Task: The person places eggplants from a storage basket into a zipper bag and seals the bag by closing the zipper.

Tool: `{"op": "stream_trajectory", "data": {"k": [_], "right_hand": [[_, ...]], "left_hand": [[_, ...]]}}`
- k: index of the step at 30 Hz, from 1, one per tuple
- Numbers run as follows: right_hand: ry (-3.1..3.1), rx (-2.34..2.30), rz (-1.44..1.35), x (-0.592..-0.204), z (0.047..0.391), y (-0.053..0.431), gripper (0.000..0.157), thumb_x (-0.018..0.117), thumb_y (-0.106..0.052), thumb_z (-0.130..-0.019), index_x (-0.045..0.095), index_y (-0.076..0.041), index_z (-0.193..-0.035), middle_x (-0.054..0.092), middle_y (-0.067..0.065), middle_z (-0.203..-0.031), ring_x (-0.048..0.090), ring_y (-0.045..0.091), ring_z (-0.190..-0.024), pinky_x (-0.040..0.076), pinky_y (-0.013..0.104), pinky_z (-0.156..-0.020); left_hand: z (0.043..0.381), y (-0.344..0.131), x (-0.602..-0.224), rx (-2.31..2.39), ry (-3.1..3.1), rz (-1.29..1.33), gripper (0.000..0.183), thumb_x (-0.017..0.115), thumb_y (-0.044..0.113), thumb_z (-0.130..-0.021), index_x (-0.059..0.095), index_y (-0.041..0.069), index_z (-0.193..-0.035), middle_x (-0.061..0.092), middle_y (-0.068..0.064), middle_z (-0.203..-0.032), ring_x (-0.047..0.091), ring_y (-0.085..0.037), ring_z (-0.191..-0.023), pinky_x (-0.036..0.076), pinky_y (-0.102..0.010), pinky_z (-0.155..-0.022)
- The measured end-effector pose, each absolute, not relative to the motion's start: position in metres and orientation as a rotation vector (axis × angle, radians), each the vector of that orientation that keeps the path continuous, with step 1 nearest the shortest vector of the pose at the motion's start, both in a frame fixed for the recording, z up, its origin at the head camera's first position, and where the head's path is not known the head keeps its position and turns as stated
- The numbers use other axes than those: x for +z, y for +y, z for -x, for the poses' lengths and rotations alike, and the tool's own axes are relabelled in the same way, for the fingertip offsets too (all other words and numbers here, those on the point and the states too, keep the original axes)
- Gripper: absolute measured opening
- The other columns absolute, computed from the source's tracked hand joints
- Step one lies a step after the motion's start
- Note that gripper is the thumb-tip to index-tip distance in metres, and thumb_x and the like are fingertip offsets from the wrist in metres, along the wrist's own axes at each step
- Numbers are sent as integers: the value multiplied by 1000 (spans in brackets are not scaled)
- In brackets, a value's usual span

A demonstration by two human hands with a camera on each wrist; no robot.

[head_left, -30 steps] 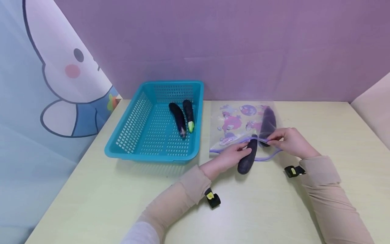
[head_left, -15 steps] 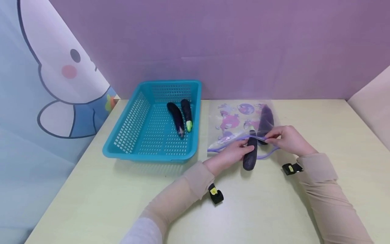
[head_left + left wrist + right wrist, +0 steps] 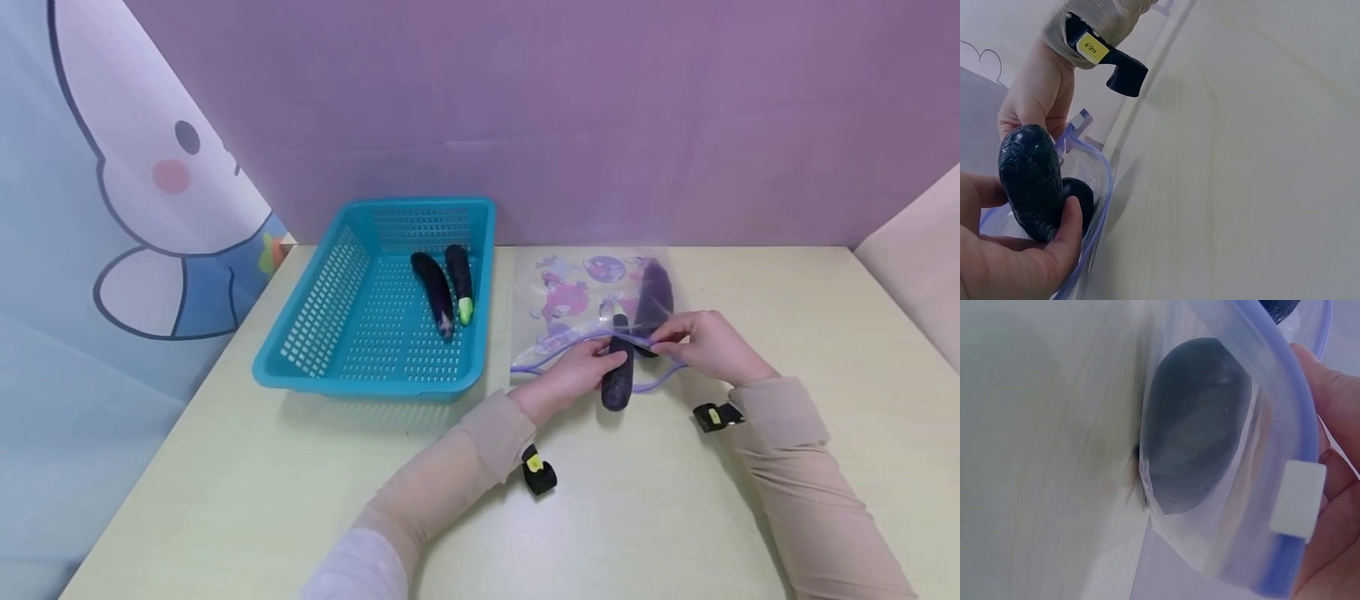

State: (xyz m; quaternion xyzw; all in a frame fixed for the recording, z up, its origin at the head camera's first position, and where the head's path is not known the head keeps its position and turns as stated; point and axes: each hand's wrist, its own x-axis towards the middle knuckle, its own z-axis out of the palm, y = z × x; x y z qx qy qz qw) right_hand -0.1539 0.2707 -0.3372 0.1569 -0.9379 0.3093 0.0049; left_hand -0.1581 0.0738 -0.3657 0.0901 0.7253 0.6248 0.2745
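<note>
My left hand (image 3: 576,372) grips a dark eggplant (image 3: 617,382) between thumb and fingers at the mouth of a clear zip bag (image 3: 540,312). The eggplant's stem end reaches in past the bag's purple zip edge, while its blunt end sticks out toward me. With thumb and fingertips, my right hand (image 3: 701,343) pinches the upper lip of the opening. Inside the bag's right side lies another eggplant (image 3: 655,296), seen through the plastic, also in the right wrist view. A white zip slider (image 3: 1297,499) sits on the edge near my right fingers.
Left of the bag stands a turquoise basket (image 3: 375,385) holding two eggplants (image 3: 435,292). The pale table (image 3: 300,517) stretches toward me and to the right. A purple backdrop (image 3: 570,125) rises behind it. Black straps (image 3: 717,417) hang from both wrists.
My left hand has moved forward, and the eggplant's stem end now reaches further into the bag, with the eggplant turned straighter. My right hand keeps its pinch on the bag's edge.
</note>
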Motion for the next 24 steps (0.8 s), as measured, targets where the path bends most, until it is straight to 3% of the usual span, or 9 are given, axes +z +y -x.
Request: {"op": "stream_trajectory", "data": {"k": [15,24], "right_hand": [[-2944,967,-509,-337,153,269,8,70,1,-79,73,0,-87,71,11,-82,52,3,-65,43,21,-57],[-2926,954,-517,-338,152,270,9,70,3,-78,73,0,-86,70,10,-81,52,3,-65,44,20,-57]], "left_hand": [[166,79,-374,1641,2042,-212,40,53,24,-97,53,1,-130,61,-13,-124,63,-22,-104,53,-32,-83],[169,91,-374,1519,2221,-131,47,57,31,-94,52,5,-134,56,-10,-133,55,-21,-120,43,-29,-100]]}}
